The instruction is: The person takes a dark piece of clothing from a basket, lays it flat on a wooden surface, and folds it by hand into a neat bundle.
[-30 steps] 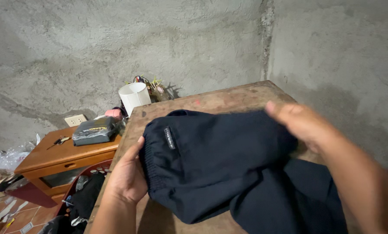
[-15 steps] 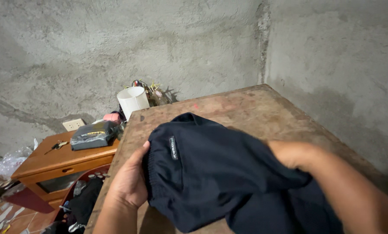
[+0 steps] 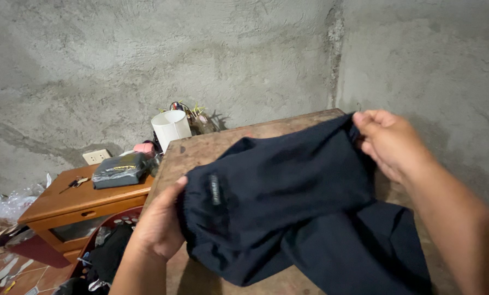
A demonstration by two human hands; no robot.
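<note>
Bare concrete walls (image 3: pixel 146 54) corner a worn wooden table (image 3: pixel 217 145); both hands' grips, left (image 3: pixel 160 224) and right (image 3: pixel 389 142), pinch dark trousers (image 3: pixel 288 207).

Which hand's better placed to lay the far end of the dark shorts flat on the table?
Right. The right hand pinches the far edge of the dark shorts above the wooden table; the left hand only pins the waistband near its edge.

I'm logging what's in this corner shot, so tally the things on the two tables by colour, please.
Dark navy: 1, the garment held by the left hand and right hand.
White: 1, the cylinder.
Pink: 1, the small object.
Grey: 1, the wrapped package.
Total: 4
</note>
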